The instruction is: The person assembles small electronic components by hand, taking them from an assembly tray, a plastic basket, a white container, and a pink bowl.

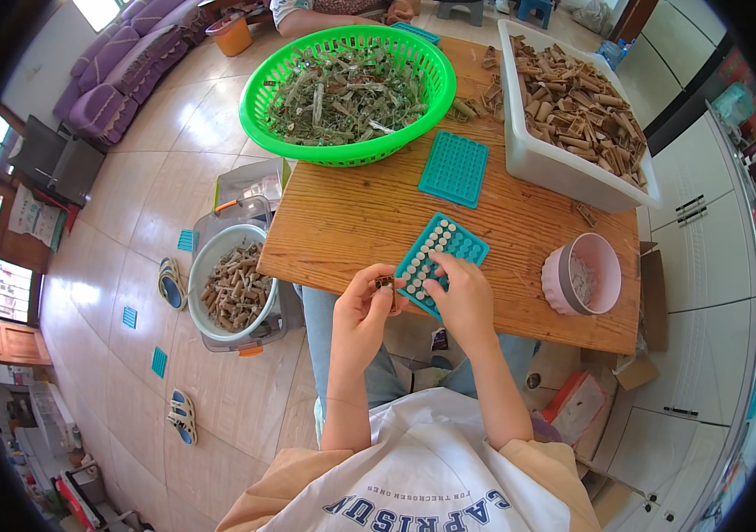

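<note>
My left hand (362, 310) is closed on a small brown piece (384, 283) with dark openings in its upper end, held at the table's near edge. To its right, my right hand (462, 297) reaches over a teal grid tray (464, 246). Thumb and forefinger are apart there, close to the small white round pieces (420, 266) that fill the tray's left rows. The tray's near end sticks out past the table edge, partly hidden by the hand. A second teal grid tray (454, 168) lies farther back, with no white pieces visible in it.
On the wooden table (342, 222) stand a green basket (258, 133) of translucent scraps, a white bin (573, 182) of brown pieces and a pink tub (560, 284). A white basin (205, 315) of brown pieces is at left. Another person's hand (401, 11) shows across the table.
</note>
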A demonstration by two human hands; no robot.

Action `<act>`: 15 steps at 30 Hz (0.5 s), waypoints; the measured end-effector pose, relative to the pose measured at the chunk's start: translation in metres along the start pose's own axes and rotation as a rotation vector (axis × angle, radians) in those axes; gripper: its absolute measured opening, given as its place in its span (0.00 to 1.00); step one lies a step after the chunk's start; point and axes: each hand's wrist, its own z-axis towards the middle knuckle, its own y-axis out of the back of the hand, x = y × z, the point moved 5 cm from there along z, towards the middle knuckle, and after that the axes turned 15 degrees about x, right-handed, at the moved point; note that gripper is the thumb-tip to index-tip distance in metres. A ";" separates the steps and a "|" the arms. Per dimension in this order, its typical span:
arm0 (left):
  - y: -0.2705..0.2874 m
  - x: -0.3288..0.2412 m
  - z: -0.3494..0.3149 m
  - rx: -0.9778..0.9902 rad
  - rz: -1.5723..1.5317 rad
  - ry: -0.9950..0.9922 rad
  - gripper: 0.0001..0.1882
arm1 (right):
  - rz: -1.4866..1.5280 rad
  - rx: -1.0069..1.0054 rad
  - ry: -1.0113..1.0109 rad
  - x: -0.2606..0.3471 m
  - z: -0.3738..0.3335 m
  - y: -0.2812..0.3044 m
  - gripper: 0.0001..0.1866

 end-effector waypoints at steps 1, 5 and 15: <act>0.000 0.002 0.000 0.001 0.001 0.004 0.11 | -0.007 0.009 -0.012 0.000 0.001 -0.001 0.15; -0.001 0.003 0.000 0.035 0.032 -0.025 0.12 | -0.034 0.039 -0.030 0.002 0.003 -0.005 0.13; -0.008 0.007 -0.001 0.069 0.020 0.003 0.12 | 0.235 -0.020 0.041 0.003 0.002 0.001 0.13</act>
